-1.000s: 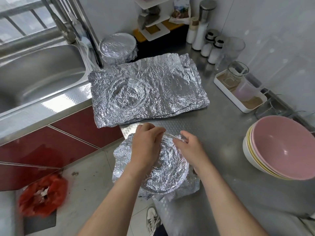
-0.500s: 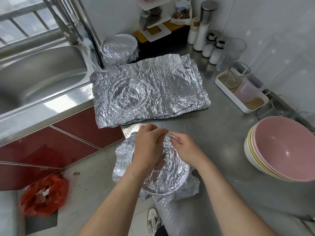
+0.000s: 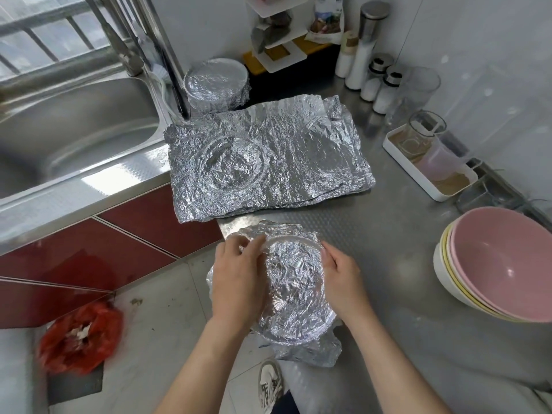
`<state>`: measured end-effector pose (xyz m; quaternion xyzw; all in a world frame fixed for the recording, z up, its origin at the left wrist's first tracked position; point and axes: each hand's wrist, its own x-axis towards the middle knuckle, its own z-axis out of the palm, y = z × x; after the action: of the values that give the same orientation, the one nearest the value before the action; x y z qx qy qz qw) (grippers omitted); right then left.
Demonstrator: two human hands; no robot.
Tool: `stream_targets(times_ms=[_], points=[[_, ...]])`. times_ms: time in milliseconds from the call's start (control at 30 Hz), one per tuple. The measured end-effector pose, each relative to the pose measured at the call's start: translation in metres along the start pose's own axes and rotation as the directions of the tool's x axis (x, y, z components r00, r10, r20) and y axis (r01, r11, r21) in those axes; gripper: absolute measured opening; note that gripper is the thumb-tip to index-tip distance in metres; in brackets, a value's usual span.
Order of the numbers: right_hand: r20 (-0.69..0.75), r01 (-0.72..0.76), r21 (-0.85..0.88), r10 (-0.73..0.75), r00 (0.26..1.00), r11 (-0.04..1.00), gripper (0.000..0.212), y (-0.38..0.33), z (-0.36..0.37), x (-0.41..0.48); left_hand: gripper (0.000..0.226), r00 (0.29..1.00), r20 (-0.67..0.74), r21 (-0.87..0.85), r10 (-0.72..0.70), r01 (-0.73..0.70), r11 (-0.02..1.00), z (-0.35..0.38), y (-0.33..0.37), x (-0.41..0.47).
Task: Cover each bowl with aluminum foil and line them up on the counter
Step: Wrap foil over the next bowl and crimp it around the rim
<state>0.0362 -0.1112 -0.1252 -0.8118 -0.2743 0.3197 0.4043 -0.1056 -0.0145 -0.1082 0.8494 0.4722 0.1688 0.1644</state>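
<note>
Nearest me, the bowl [image 3: 294,282] is at the near corner of the surface [image 3: 388,234], its mouth under crumpled foil [image 3: 298,351]. The foil hides whether its base sits wholly on the surface. My left hand [image 3: 239,273] lies over the left rim, its grip curled onto a loose flap of foil. My right hand [image 3: 340,273] has its grip bent round the bowl's right rim. I judge this to be the crimping step. Next I should tuck the slack flaps under all round, then carry the bowl back. Beyond lie spare sheets [image 3: 298,162] with a clear bowl [image 3: 231,164] on them. Farthest, by the sink [image 3: 74,138], stands one wrapped bowl [image 3: 215,82] to line up beside.
</note>
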Motion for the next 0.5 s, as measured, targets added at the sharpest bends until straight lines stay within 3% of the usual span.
stream_targets(times_ms=[200,333,500], points=[[-0.187,-0.051,0.021,0.054,0.981,0.999,0.036,0.002,0.012,-0.015,0.026,0.999,0.002,-0.165,-0.048,0.048,0.985,0.011,-0.004,0.006],[-0.114,-0.126,0.142,0.142,0.983,0.982,0.046,-0.003,0.005,-0.012,0.024,0.999,0.017,-0.187,-0.028,0.031,0.982,0.013,-0.002,0.017],[0.039,-0.128,0.175,0.123,0.992,0.976,0.051,-0.005,-0.001,0.008,0.023,1.000,0.029,-0.196,0.002,0.004,0.981,0.016,-0.001,0.019]])
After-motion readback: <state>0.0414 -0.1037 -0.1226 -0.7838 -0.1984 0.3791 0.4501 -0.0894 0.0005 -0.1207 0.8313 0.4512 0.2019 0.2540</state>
